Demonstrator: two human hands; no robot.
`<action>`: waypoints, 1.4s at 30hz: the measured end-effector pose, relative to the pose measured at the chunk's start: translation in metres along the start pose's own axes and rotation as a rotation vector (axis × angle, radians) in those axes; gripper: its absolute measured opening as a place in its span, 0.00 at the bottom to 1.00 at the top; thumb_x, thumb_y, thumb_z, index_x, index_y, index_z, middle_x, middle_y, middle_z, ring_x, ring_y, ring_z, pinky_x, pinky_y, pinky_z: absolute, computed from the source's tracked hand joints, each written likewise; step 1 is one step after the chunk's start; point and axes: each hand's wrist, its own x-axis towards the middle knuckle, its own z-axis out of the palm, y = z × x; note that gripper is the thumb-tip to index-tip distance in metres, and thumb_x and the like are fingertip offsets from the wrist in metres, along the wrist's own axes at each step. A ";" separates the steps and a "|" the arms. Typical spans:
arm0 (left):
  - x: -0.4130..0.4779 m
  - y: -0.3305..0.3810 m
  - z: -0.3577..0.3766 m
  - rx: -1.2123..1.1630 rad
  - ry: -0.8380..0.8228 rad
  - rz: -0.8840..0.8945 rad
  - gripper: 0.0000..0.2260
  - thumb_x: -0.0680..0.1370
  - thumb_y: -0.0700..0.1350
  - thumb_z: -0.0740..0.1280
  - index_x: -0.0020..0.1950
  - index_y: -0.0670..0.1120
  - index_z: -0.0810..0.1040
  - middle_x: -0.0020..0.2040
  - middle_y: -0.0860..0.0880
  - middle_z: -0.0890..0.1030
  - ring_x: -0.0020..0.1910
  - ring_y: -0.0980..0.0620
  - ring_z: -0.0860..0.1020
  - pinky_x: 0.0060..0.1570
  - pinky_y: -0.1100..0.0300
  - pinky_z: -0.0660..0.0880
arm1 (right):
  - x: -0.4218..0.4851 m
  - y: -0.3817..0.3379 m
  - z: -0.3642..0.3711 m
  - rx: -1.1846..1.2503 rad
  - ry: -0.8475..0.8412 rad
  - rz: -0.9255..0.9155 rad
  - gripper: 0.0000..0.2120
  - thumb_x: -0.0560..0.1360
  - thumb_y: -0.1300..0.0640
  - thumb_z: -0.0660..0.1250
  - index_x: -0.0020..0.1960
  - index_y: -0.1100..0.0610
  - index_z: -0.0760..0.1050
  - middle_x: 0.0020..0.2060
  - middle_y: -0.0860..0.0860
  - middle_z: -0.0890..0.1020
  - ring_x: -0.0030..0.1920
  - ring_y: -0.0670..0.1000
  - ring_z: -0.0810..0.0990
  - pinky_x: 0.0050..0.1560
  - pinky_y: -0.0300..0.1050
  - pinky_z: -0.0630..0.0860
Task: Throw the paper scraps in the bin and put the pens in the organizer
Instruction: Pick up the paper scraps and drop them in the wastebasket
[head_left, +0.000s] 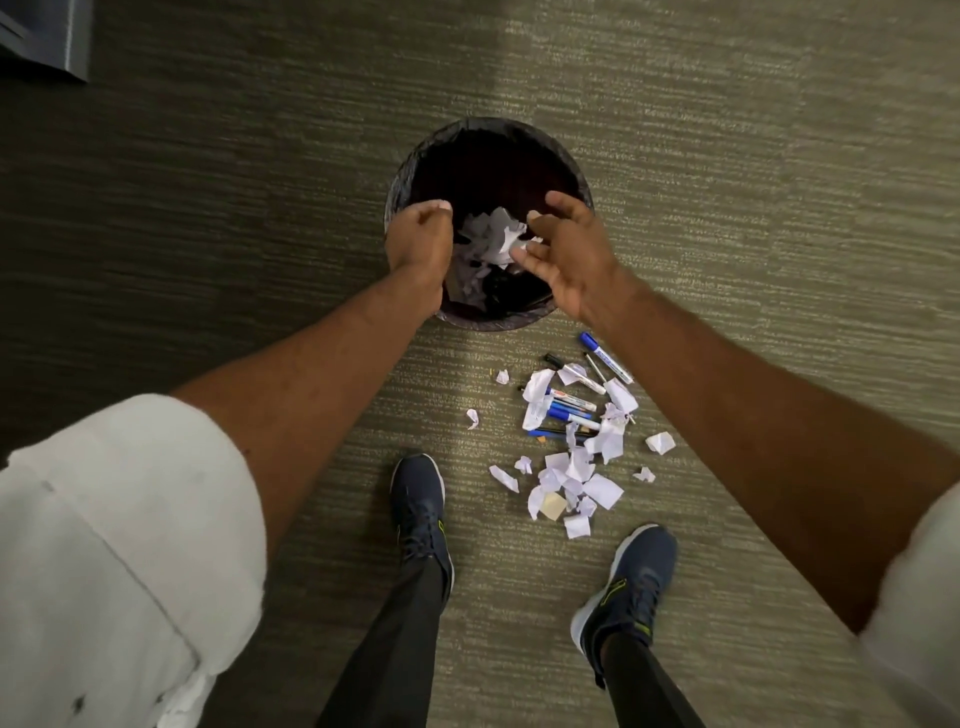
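A round black bin (545, 136) with a dark liner stands on the carpet ahead of me. White paper scraps (493, 236) lie or fall inside it, between my hands. My left hand (420, 244) hovers over the bin's left rim with its fingers curled into a fist; I see nothing in it. Over the right rim, my right hand (571, 257) has its fingers spread and relaxed, holding nothing. On the floor in front of the bin lie several pens and markers (569, 402), one with a blue cap (605, 357), mixed with more torn paper scraps (574, 478). No organizer is in view.
My two feet in dark shoes (418, 499) (631, 577) stand just behind the pile of scraps. A dark piece of furniture (44, 36) fills the top left corner. Olive striped carpet (753, 208) spreads all around the bin.
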 end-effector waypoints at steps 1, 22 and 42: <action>-0.002 -0.005 -0.002 0.024 0.012 0.058 0.10 0.82 0.44 0.65 0.61 0.44 0.81 0.56 0.47 0.82 0.60 0.47 0.80 0.64 0.50 0.78 | -0.002 0.002 -0.002 -0.016 0.007 -0.023 0.19 0.80 0.66 0.64 0.70 0.57 0.68 0.62 0.55 0.75 0.55 0.52 0.80 0.46 0.44 0.84; -0.133 -0.353 0.022 1.141 -0.639 -0.097 0.56 0.65 0.59 0.81 0.82 0.54 0.48 0.82 0.47 0.37 0.81 0.39 0.39 0.77 0.38 0.56 | -0.083 0.327 -0.267 -0.774 0.284 0.377 0.39 0.68 0.56 0.81 0.72 0.59 0.64 0.69 0.60 0.73 0.69 0.61 0.73 0.69 0.58 0.71; -0.113 -0.494 0.125 1.219 -0.194 0.322 0.39 0.75 0.56 0.72 0.80 0.52 0.56 0.83 0.41 0.46 0.78 0.34 0.57 0.65 0.43 0.74 | 0.042 0.390 -0.250 -0.708 0.804 0.121 0.34 0.70 0.47 0.77 0.70 0.53 0.66 0.73 0.58 0.62 0.70 0.63 0.66 0.65 0.53 0.71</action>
